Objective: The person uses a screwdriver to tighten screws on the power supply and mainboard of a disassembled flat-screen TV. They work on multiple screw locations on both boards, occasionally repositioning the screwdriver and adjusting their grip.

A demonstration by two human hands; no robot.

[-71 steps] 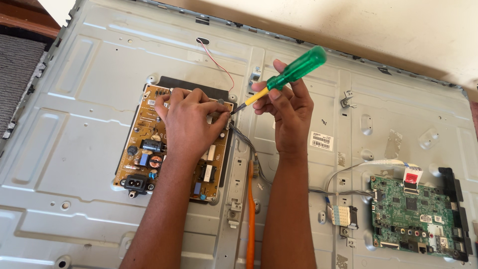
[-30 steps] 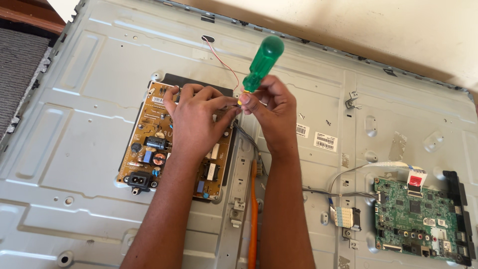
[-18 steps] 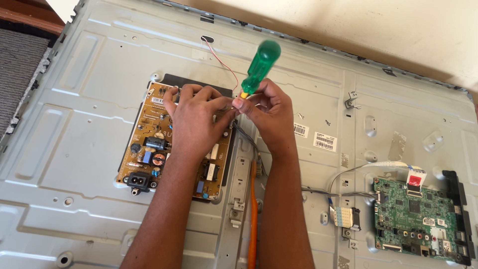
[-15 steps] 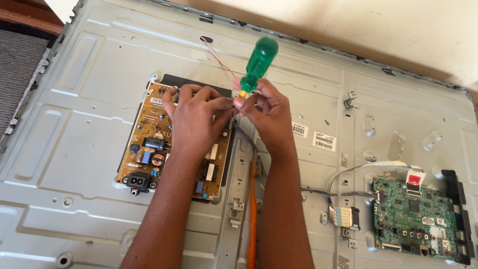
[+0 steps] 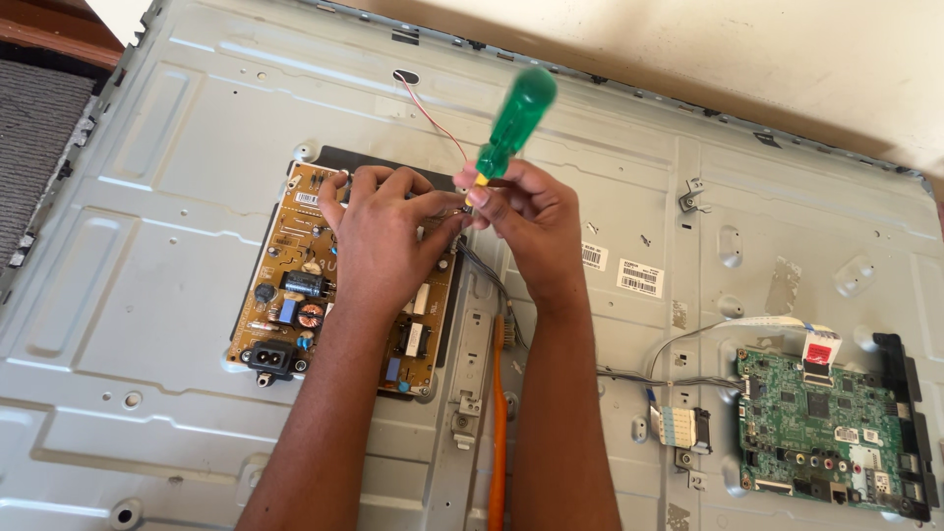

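Note:
A grey metal back panel of a flat screen [image 5: 177, 226] lies flat under me. A tan power board [image 5: 295, 295] with capacitors and coils is mounted left of centre. My left hand [image 5: 379, 241] rests on that board's upper right part, fingers curled at its top right corner. My right hand [image 5: 526, 231] grips a screwdriver with a green handle [image 5: 516, 123], held nearly upright with its tip down at the same corner. The tip is hidden between my fingers. A thin red wire [image 5: 433, 118] runs from a hole at the top to that corner.
A green main board [image 5: 826, 433] sits at the lower right with a white ribbon cable [image 5: 777, 323] and grey wires leading left. An orange-handled tool [image 5: 498, 423] lies between my forearms. Barcode stickers [image 5: 639, 278] are on the panel. A beige wall lies beyond the top edge.
The screwdriver handle has swung from a slant to the right up to nearly vertical. Both hands have stayed at the board's top right corner, with the view shifting slightly.

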